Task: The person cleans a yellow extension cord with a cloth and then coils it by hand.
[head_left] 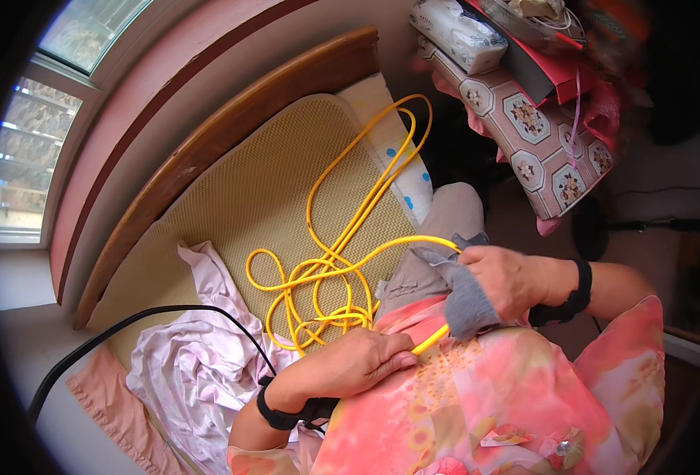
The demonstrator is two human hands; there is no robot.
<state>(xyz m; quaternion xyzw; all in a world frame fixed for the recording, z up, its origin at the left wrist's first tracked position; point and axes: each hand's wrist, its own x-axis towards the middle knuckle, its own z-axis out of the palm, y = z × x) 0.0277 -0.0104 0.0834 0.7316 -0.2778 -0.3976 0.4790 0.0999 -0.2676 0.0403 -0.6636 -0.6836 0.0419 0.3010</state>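
A long yellow cable [352,267] lies in loose loops on a woven mat and runs up into both of my hands. Close to my body, my left hand [363,360] is closed around one stretch of it, thumb along the cable. My right hand [498,277] grips a grey cloth [470,306] that is wrapped around the cable farther to the right. Between the hands a short, bright piece of cable shows. The part inside the cloth is hidden.
The woven mat [231,190] covers a bed with a wooden headboard [231,119]. A crumpled pale sheet [199,372] lies at left, crossed by a black cable [128,315]. At right, a table with patterned cover [528,119] holds a tissue pack [464,36] and a red box [540,59].
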